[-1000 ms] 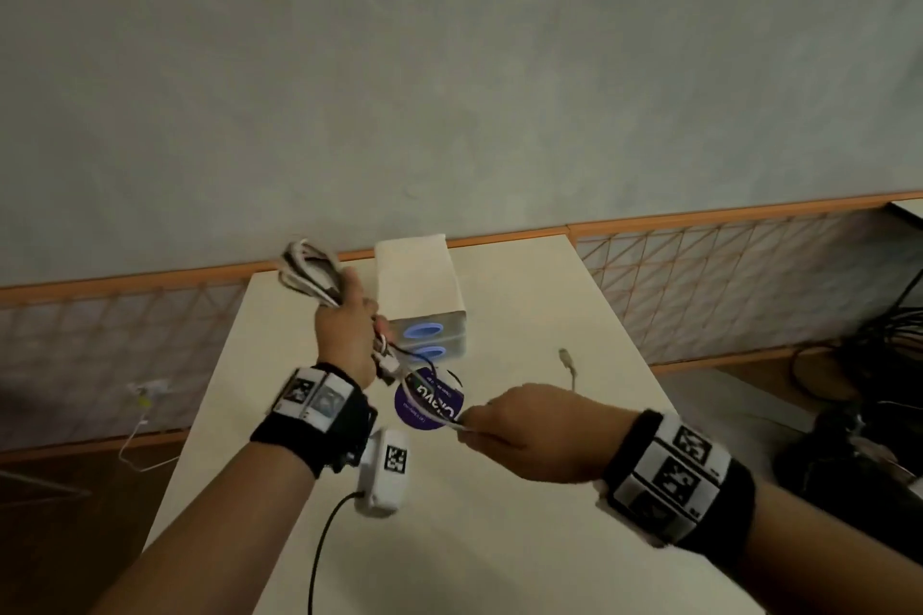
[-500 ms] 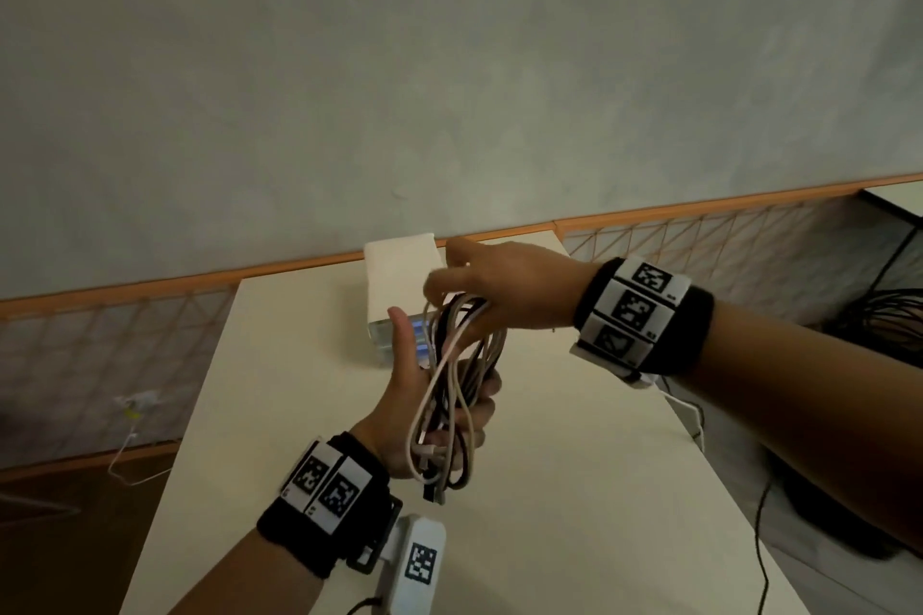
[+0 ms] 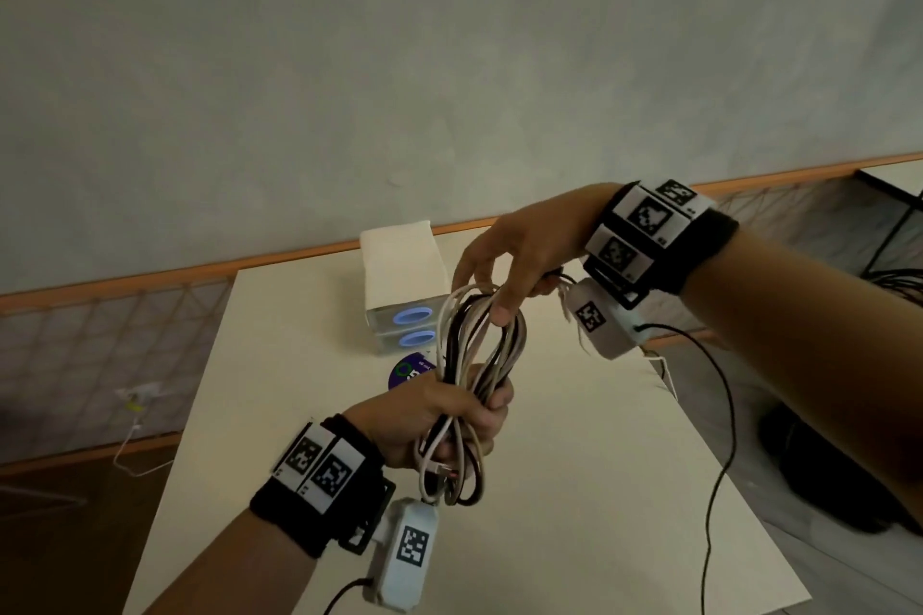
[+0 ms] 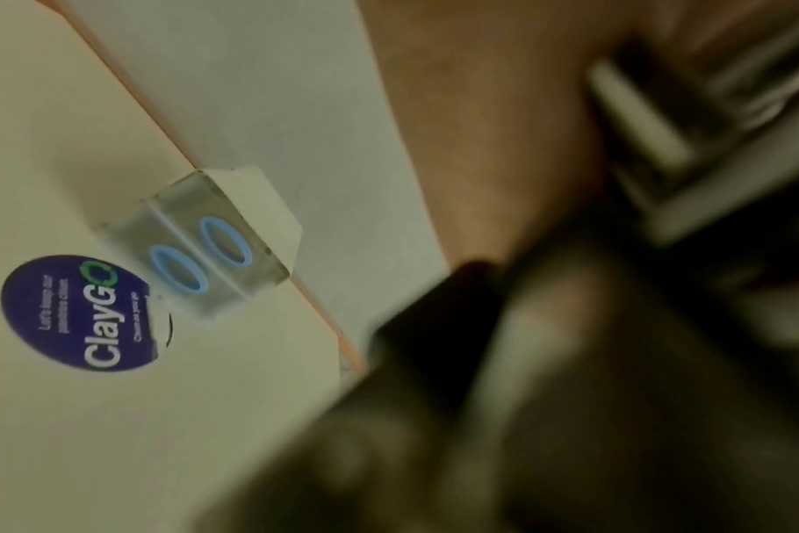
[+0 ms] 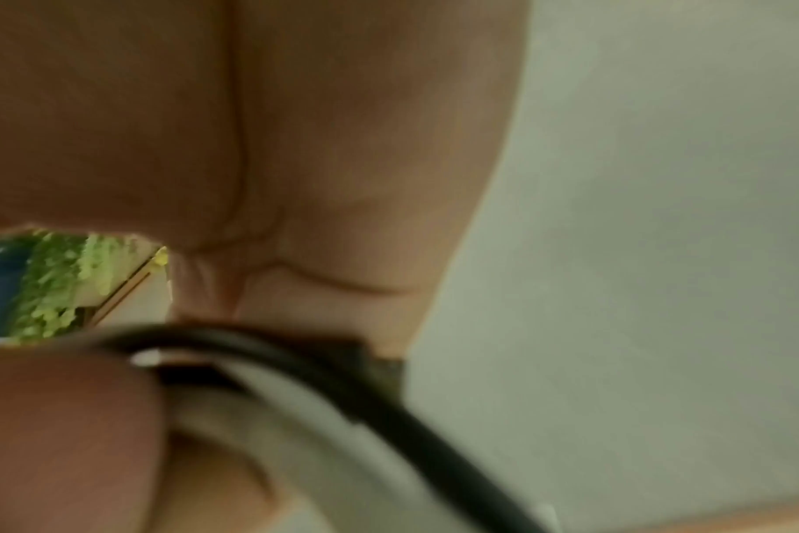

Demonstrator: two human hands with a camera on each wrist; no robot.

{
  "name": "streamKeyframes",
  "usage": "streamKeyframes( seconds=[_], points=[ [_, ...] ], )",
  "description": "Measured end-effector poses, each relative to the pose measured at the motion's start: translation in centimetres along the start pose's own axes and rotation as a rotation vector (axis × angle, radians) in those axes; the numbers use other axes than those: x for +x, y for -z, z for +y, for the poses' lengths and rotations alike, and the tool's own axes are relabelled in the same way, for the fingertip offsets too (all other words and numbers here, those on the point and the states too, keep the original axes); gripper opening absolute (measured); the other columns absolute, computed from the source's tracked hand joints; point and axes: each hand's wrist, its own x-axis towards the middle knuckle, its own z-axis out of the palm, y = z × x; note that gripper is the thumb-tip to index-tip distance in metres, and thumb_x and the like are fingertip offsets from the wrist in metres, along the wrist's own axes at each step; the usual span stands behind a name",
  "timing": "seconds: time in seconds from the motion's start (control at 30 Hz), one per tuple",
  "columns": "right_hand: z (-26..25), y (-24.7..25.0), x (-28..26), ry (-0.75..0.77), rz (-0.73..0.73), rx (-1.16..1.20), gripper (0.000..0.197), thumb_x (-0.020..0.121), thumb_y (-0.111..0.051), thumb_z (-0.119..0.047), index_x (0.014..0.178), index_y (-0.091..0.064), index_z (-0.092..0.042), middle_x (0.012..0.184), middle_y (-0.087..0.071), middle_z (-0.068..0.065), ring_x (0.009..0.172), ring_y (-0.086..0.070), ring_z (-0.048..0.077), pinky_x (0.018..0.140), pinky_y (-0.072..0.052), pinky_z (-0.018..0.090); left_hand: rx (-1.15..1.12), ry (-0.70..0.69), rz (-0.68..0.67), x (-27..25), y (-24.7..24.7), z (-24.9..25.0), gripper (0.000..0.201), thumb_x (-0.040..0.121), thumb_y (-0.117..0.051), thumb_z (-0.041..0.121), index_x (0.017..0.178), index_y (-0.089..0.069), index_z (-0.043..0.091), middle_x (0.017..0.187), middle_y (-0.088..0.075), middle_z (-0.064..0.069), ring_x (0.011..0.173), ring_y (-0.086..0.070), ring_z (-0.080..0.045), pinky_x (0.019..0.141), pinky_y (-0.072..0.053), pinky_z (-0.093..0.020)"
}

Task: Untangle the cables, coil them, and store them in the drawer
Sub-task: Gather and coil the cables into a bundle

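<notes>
Gripping cable bundle (image 3: 474, 365) in left hand (image 3: 429, 415), right hand (image 3: 519, 250) pinching its top loops (above table (image 3: 574, 489))

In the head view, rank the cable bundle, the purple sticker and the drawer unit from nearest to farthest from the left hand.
1. Cable bundle: gripped in the left hand, loops rising to the right hand.
2. Purple sticker: on the table, just beyond the knuckles.
3. Drawer unit: farther back, at the table's far edge by the wall.
</notes>
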Motion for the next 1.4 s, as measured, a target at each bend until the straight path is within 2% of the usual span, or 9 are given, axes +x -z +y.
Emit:
streamKeyframes(
  seconds=[0.23, 0.37, 0.6, 0.87, 1.03, 1.17, 1.23, 1.3, 1.4],
  points=[
    [2.3, -3.5, 1.5, 0.218, 0.231, 0.502, 0.046, 0.077, -0.071, 0.004, 0.12, -0.063, -0.008, 0.098, -0.052, 0.002, 0.076, -0.051, 0.022, 0.058, -0.045, 0.02, 0.013, -0.013, 0.012, -0.4, -0.5, 0.6, 0.022, 0.078, -0.031, -0.011, 0.08, -0.04, 0.009, 0.057, -0.04, 0.0, 0.035, -0.04, -0.005, 0.036, -0.038, -0.013],
    [3.6, -5.2, 2.3, 0.193, 0.16, 0.558, 0.024, 0.078, -0.071, -0.022, 0.099, -0.071, -0.01, 0.101, -0.067, 0.016, 0.091, -0.059, 0.033, 0.086, -0.047, 0.044, 0.06, -0.014, 0.01, -0.6, -0.2, 0.9, 0.023, 0.077, -0.03, -0.012, 0.078, -0.04, 0.009, 0.056, -0.04, 0.0, 0.036, -0.039, -0.004, 0.036, -0.037, -0.014],
    [2.7, -6.5, 3.0, 0.255, 0.092, 1.021, 0.032, 0.094, -0.05, -0.026, 0.073, -0.069, -0.009, 0.072, -0.068, 0.004, 0.071, -0.062, 0.019, 0.078, -0.047, 0.032, 0.049, -0.059, 0.273, 0.8, 2.7, -0.3, 0.01, 0.077, -0.049, -0.003, 0.078, -0.049, 0.007, 0.055, -0.042, 0.0, 0.037, -0.04, -0.009, 0.038, -0.037, -0.017],
    [1.2, -8.1, 5.5, 0.146, 0.379, 1.281, 0.048, 0.089, -0.058, -0.047, 0.062, -0.029, -0.02, 0.06, -0.017, -0.002, 0.048, -0.025, 0.012, 0.047, -0.034, 0.022, 0.192, -0.13, 0.545, 1.6, 2.4, -0.4, 0.017, 0.077, -0.068, 0.013, 0.061, -0.062, 0.011, 0.051, -0.052, -0.006, 0.039, -0.047, -0.016, 0.044, -0.04, -0.024],
    [-0.1, -8.6, 6.3, 0.124, 0.489, 1.162, 0.06, 0.08, -0.065, -0.055, 0.07, -0.016, -0.021, 0.064, -0.01, 0.002, 0.048, -0.016, 0.013, 0.04, -0.024, 0.023, 0.284, -0.222, 0.43, 1.8, 1.7, 0.3, 0.019, 0.081, -0.066, 0.007, 0.075, -0.075, 0.023, 0.067, -0.067, 0.003, 0.061, -0.062, -0.011, 0.058, -0.048, -0.022],
    [-1.0, -8.5, 6.1, 0.221, 0.535, 1.02, 0.052, 0.086, -0.06, -0.053, 0.064, -0.026, -0.02, 0.061, -0.018, 0.004, 0.047, -0.023, 0.015, 0.044, -0.027, 0.025, 0.247, -0.265, 0.411, 1.5, 1.6, 0.5, 0.01, 0.086, -0.059, 0.007, 0.083, -0.069, 0.007, 0.072, -0.072, -0.003, 0.074, -0.071, -0.015, 0.074, -0.055, -0.027],
    [-0.7, -8.0, 6.0, 0.221, 0.57, 0.827, 0.052, 0.09, -0.05, -0.055, 0.064, -0.043, -0.01, 0.062, -0.039, 0.01, 0.05, -0.044, 0.014, 0.054, -0.041, 0.022, 0.209, -0.235, 0.405, 1.3, 2.0, 0.3, 0.019, 0.086, -0.062, 0.016, 0.071, -0.067, 0.006, 0.064, -0.067, -0.01, 0.078, -0.071, -0.027, 0.076, -0.057, -0.04],
    [-0.1, -7.4, 5.8, 0.198, 0.541, 0.738, 0.071, 0.089, -0.037, -0.067, 0.085, -0.065, -0.001, 0.086, -0.068, 0.014, 0.08, -0.068, 0.017, 0.083, -0.05, 0.027, 0.239, -0.222, 0.422, 1.0, 2.7, 0.4, 0.035, 0.089, -0.06, 0.024, 0.06, -0.061, 0.004, 0.059, -0.062, -0.013, 0.075, -0.071, -0.028, 0.081, -0.056, -0.047],
    [1.3, -8.0, 5.7, 0.208, 0.436, 0.847, 0.087, 0.079, -0.023, -0.079, 0.115, -0.06, -0.009, 0.113, -0.066, 0.015, 0.108, -0.061, 0.028, 0.103, -0.041, 0.043, 0.154, -0.297, 0.513, 0.5, 3.1, 1.7, 0.049, 0.089, -0.056, 0.034, 0.05, -0.056, 0.005, 0.065, -0.061, -0.02, 0.063, -0.07, -0.024, 0.063, -0.057, -0.031]
  ],
)
